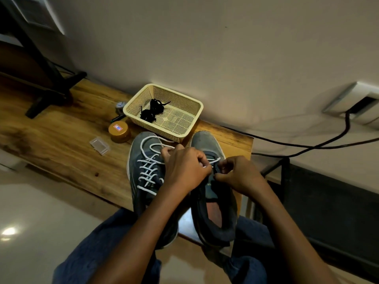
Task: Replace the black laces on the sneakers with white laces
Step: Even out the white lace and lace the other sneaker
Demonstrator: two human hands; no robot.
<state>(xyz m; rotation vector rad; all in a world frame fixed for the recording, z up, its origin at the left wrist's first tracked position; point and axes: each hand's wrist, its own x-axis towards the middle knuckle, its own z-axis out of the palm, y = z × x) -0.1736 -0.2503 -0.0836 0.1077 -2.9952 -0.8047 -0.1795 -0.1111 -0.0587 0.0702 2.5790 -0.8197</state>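
Right sneaker (pixel 215 193) directly under both hands, long axis running away from the person. Left hand (pixel 185 169) pinching white lace (pixel 213 160), right hand (pixel 238 175) curled at the eyelets, closer to next hole. Laced sneaker (pixel 147 171) just left of hands; black laces (pixel 151 111) in basket (pixel 184 138) beyond, on worktop (pixel 61 144).

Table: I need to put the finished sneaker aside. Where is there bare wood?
Bare wood lies left of the left sneaker, beyond the clear box toward the black stand. It is crowded around the basket and brown jar.
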